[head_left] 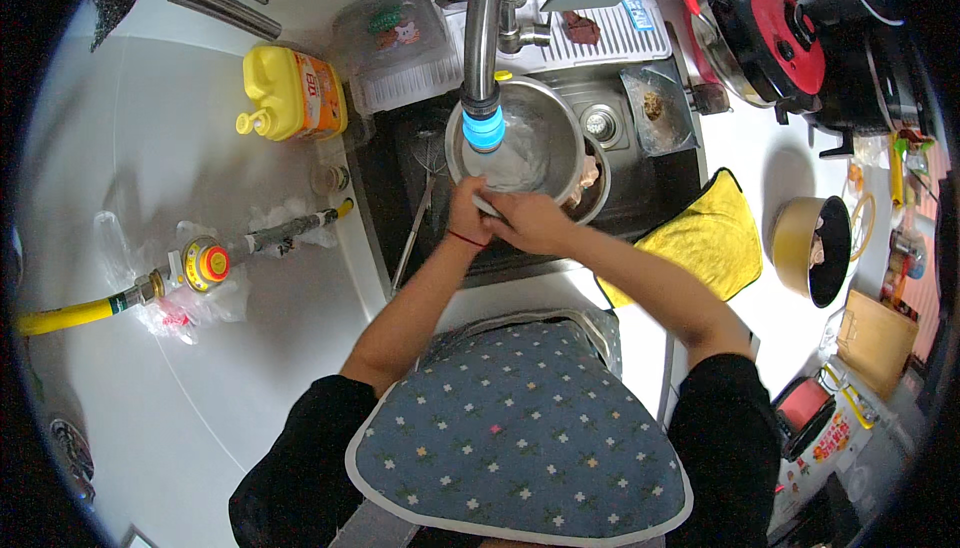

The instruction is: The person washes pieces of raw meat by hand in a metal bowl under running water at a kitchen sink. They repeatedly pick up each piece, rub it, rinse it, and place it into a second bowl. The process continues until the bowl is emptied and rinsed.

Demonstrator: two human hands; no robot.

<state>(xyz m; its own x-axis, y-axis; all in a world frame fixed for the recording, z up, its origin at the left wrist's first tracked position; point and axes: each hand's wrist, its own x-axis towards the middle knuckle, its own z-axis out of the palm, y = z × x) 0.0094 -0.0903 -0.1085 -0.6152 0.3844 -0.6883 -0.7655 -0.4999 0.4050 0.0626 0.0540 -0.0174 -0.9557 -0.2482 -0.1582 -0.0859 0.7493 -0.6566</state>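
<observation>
Under the steel tap (pixel 480 45) with its blue nozzle (pixel 484 132), a round steel bowl (pixel 559 128) sits over the sink (pixel 637 188). Cloudy, pale contents show inside it. My left hand (pixel 468 207) and my right hand (pixel 532 223) meet at the bowl's near rim, the right one overlapping the left. A pale grey edge shows between them; whether it is the rim or something held is unclear. Partly beneath, to the right, a second steel bowl (pixel 604 184) holds pale pieces that look like meat (pixel 586 179).
A wire strainer (pixel 424 210) leans in the sink's left side. Plastic containers (pixel 660 109) (pixel 390 30) flank the tap. A yellow cloth (pixel 701 240) drapes the right edge. Beyond stand a pot (pixel 799 248) and a red-black cooker (pixel 780 38). A yellow jug (pixel 289 90) stands left.
</observation>
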